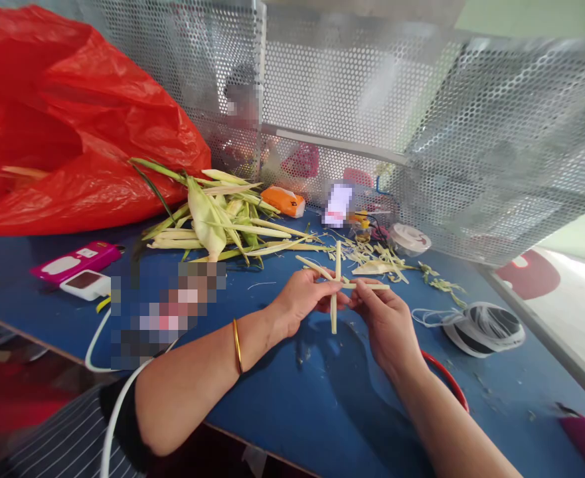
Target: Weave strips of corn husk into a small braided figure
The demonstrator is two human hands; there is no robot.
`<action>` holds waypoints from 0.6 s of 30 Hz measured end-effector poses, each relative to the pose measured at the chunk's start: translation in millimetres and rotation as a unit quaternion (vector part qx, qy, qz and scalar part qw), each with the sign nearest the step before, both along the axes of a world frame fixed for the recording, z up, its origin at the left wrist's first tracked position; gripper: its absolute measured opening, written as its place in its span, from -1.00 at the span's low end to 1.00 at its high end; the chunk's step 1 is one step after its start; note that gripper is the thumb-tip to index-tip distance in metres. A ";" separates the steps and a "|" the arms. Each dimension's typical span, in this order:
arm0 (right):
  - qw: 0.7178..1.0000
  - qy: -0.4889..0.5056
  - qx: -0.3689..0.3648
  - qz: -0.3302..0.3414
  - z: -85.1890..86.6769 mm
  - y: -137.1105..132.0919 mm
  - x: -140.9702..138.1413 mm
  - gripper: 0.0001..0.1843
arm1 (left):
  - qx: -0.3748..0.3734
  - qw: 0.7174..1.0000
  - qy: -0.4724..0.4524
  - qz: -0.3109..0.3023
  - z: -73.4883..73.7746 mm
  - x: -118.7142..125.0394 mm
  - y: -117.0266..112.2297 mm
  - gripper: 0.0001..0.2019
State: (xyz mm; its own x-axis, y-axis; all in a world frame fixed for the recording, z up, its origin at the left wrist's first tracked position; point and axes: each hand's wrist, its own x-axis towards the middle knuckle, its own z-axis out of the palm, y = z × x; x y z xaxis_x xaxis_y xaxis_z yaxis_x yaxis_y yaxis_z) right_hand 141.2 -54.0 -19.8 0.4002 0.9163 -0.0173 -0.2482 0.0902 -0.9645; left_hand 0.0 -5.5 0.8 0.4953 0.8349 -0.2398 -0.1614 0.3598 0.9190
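Observation:
Above the blue table, both hands hold pale green leaf strips, which look like corn husk, laid across each other in a cross. My left hand (313, 292) pinches the crossing from the left, thumb on top. From the right, my right hand (380, 307) grips the sideways strip (379, 287) close to the crossing. One upright strip (334, 318) sticks out above and below the fingers. Another thin piece (314, 267) juts out over my left hand. The fingertips partly hide how the strips meet.
Behind my left hand lies a heap of husks (207, 222), with a red plastic bag (73, 119) beyond. Husk scraps (376, 259), an orange tissue pack (283, 200) and a phone (338, 204) lie farther back. A spool of white thread (485, 328) sits right; a white cable (115, 425) runs past my left arm.

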 end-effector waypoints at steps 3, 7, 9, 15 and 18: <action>1.000 -0.019 0.007 -0.007 -1.4 0.4 1.2 -0.64 | 0.006 1.000 0.016 -0.021 -2.0 1.1 -1.0 -0.82; 0.998 -0.047 0.022 -0.026 -4.8 1.6 3.7 -0.65 | 0.024 0.998 0.014 -0.053 -6.2 3.1 -2.0 -0.84; 0.998 -0.046 0.025 -0.029 -5.3 2.4 5.0 -0.66 | 0.029 0.998 0.015 -0.055 -7.4 3.4 -2.4 -0.84; 0.998 0.000 0.048 -0.051 3.9 5.3 13.7 -0.67 | 0.063 0.997 0.037 -0.017 -2.6 -1.2 3.1 -0.67; 0.996 -0.011 0.073 -0.047 10.1 5.7 19.3 -0.70 | 0.056 0.993 0.027 0.102 0.5 -5.4 9.4 -0.57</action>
State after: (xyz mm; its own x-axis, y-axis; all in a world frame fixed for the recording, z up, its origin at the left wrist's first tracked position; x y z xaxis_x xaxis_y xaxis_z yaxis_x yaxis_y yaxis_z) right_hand 160.4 -48.3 -9.7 0.4828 0.8670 0.1235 -0.2107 0.2519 -0.9445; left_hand -5.4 3.9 1.3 0.3029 0.9393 -0.1614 -0.1695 0.2197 0.9607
